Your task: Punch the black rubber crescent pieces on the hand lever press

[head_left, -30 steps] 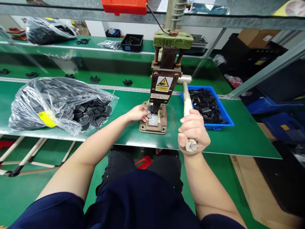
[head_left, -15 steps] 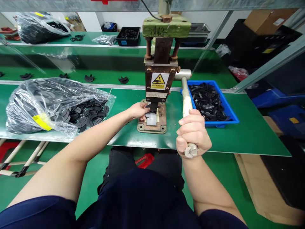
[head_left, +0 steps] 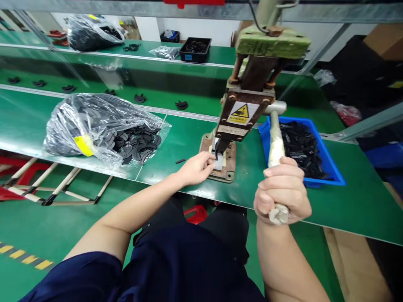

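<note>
My left hand (head_left: pixel 197 168) reaches to the base of a hand press (head_left: pixel 239 112), its fingers pinched at a small dark curved piece (head_left: pixel 216 154) under the ram. The fingers partly hide that piece, which lies over the pale metal plate (head_left: pixel 218 164) on the press base. My right hand (head_left: pixel 283 191) is wrapped round the press lever (head_left: pixel 276 144), a handle bound in pale tape, which slopes up to a metal cross bar at the press's right side. A small black strip (head_left: pixel 180 161) lies on the green table left of my left hand.
Left on the table lies a clear plastic bag (head_left: pixel 78 121) spilling black crescent-shaped parts (head_left: pixel 138 144). A blue tray (head_left: pixel 338 178) of black pieces stands right of the lever. Several crescents (head_left: pixel 181 105) sit spaced along the strip behind. A black bin (head_left: pixel 195 49) stands farther back.
The view has swung left, so the press and table sit farther right in the picture. The small black strip now shows on the table beside my left hand. My right hand keeps its grip.
</note>
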Motion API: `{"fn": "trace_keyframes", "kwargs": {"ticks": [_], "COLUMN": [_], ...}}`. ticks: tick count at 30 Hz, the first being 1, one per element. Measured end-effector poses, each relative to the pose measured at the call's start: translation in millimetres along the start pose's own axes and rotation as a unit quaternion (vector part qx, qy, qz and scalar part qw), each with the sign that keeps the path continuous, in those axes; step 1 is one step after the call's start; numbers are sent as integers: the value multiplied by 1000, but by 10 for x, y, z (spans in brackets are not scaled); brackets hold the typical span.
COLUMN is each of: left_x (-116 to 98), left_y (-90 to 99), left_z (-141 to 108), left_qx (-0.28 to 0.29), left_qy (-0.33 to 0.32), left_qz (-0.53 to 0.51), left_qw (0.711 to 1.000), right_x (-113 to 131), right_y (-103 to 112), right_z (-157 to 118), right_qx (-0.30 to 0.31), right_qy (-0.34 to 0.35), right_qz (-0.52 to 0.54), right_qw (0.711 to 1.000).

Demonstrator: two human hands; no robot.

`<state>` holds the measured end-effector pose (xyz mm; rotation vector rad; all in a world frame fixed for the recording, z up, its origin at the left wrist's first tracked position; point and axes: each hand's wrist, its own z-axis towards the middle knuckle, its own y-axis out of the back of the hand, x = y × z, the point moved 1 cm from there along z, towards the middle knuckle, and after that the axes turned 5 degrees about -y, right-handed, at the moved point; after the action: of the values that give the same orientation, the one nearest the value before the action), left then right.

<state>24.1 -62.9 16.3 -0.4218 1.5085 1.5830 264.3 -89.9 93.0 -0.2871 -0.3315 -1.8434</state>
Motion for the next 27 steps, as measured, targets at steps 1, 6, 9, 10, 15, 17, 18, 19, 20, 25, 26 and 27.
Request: {"fn": "trace_keyframes", "kwargs": {"ticks": [1,6,9,10,15,17,18,19,20,25,26,27], "left_x": [36,560,956,1068,1426,1500,1528,1554,1576,1650,1649,1639], "left_y": [46,663,1195,1358,1856,1925,1947,1963,1976,2033,2044,2053], "left_z": [-145,-675,-794,-810,-738,-643,-586,-524,-461,-185,-148,-119], "left_qx": [8,-70,-87,-83,15,62,79,94,106,111,100,87], "left_qy": [-12,47,117,140,172,163,160,158,156,160,156,151], "left_qz": [11,182,317,352,426,433,435,437,437,410,395,375], "left_qw": [1000,980,937,922,888,884,883,881,879,891,900,911], "right_x": [-9,-50,-59,-60,-62,-70,-76,-82,-88,-77,-71,-64], "right_y": [-3,-27,-50,-58,-80,-79,-78,-77,-76,-78,-78,-77], "right_z": [-1,-9,-5,-2,15,16,16,16,17,21,22,23], "right_qx": [-4,-10,-22,-26,-34,-37,-38,-40,-40,-46,-46,-47], "right_qy": [-3,0,19,21,21,24,23,21,19,14,6,1], "right_qz": [2,7,8,9,14,16,15,12,9,12,11,10], "right_qw": [1000,1000,1000,999,999,999,999,999,999,999,999,999]}}
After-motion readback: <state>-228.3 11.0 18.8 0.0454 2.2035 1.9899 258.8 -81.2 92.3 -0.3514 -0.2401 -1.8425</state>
